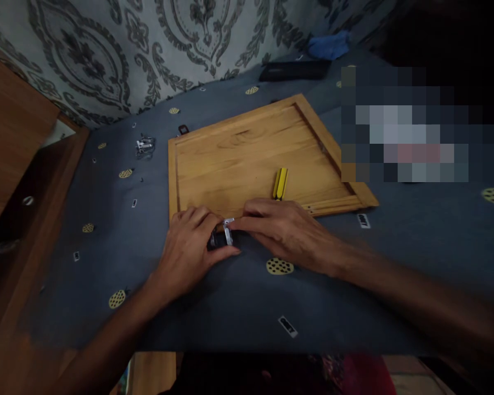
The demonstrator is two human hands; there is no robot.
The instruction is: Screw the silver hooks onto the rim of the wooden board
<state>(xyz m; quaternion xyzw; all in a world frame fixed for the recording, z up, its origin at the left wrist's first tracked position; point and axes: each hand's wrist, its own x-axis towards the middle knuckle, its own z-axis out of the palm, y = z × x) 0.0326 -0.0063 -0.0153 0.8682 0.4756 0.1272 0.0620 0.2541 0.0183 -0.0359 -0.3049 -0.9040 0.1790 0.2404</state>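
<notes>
A framed wooden panel point(247, 145) lies flat on the cloth. At its near edge sits a small shiny metal fitting point(228, 233), partly hidden by fingers, so its exact kind is unclear. My left hand point(189, 241) curls over the panel's near left edge, with fingers and thumb around the fitting. From the right, my right hand point(284, 230) pinches at the fitting's top with its fingertips. Just beyond that hand, a yellow-handled tool point(280, 184), apparently a screwdriver, rests on the panel; its far end is hidden.
Several metal pieces point(145, 145) are heaped left of the panel. A dark ring-shaped piece point(183, 130) touches its far edge. Behind lie a black flat item point(295, 71) and a blue cloth point(329, 45). Wooden furniture point(20, 109) borders the left; a blurred-out person sits at right.
</notes>
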